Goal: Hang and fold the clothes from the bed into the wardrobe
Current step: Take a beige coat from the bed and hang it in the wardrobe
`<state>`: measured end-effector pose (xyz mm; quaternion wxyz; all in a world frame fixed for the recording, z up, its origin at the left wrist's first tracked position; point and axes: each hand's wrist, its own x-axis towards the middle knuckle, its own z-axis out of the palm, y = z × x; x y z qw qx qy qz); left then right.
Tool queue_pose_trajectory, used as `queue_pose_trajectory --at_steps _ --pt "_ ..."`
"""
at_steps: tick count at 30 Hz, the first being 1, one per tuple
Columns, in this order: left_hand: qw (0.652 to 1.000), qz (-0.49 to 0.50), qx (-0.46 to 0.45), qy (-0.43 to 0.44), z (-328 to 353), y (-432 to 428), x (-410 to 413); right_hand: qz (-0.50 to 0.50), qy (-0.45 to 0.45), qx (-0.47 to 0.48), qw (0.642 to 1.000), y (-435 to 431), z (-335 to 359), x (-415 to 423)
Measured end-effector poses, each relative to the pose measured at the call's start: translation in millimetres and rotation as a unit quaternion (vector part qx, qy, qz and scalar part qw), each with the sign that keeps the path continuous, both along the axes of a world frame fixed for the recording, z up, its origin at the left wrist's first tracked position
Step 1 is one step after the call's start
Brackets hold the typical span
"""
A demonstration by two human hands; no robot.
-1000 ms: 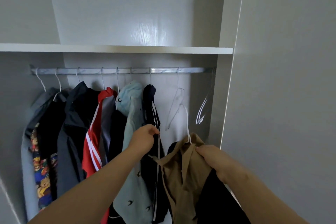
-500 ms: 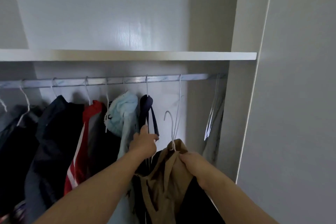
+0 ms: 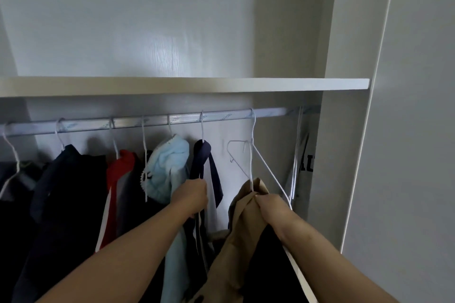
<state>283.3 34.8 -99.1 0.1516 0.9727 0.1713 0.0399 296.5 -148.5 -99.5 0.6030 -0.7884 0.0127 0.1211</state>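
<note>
A tan garment (image 3: 243, 229) hangs on a white wire hanger (image 3: 236, 152), and my right hand (image 3: 273, 206) is shut on its collar at the hanger's neck. The hanger's hook is free in the air, a little below the metal rail (image 3: 221, 117). My left hand (image 3: 190, 198) grips a navy garment (image 3: 203, 155) that hangs from the rail just left of the tan one. Between my hands there is a gap on the rail.
An empty white hanger (image 3: 268, 170) hangs on the rail right behind the tan garment, with more hangers (image 3: 295, 155) at the far right. A light blue garment (image 3: 170, 165), a red one (image 3: 120, 167) and a dark jacket (image 3: 66, 192) fill the left. A white shelf (image 3: 184, 85) runs above.
My right hand has lifted the tan garment and its hanger closer to the rail. My left hand stays on the navy garment, and the view has moved nearer to the wardrobe.
</note>
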Motion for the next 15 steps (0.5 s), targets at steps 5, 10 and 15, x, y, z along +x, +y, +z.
queue_pose_trajectory --at_steps 5,10,15 --pt "0.996 -0.028 -0.066 -0.055 5.2 16.2 11.4 0.038 -0.108 -0.049 0.992 18.2 31.4 21.8" --pt "0.987 -0.057 -0.132 -0.072 11.9 28.5 22.4 0.047 -0.171 -0.041 0.983 35.4 64.9 44.6" --pt "0.983 -0.072 -0.138 -0.094 12.1 33.4 29.2 0.042 -0.182 -0.055 0.981 57.6 81.2 72.0"
